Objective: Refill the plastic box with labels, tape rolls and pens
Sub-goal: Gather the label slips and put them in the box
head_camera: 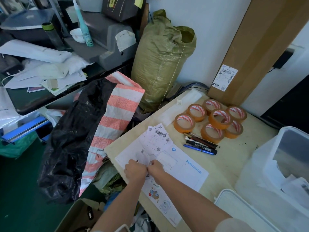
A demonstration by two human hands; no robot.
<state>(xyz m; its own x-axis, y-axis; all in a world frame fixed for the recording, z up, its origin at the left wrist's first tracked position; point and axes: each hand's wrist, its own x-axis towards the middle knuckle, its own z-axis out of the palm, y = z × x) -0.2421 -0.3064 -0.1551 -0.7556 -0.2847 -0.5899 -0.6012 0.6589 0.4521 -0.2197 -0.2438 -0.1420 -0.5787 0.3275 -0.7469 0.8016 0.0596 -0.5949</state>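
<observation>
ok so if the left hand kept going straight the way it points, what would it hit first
Most likely the fanned labels lying on the white mailer, just beyond the left hand. It points up the table towards them; depth is hard to judge.

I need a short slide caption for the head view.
Left hand and right hand pinch labels on the table, near pens and tape rolls; plastic box at right.

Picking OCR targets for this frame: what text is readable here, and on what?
"11183": blue print, upside down to the camera, on the white envelope.
Too small to read: digits on the barcode labels.
Blurred: the shipping label on the cardboard box.
Unreadable: red print inside the tape rolls.
Too small: characters on the black box.
</observation>
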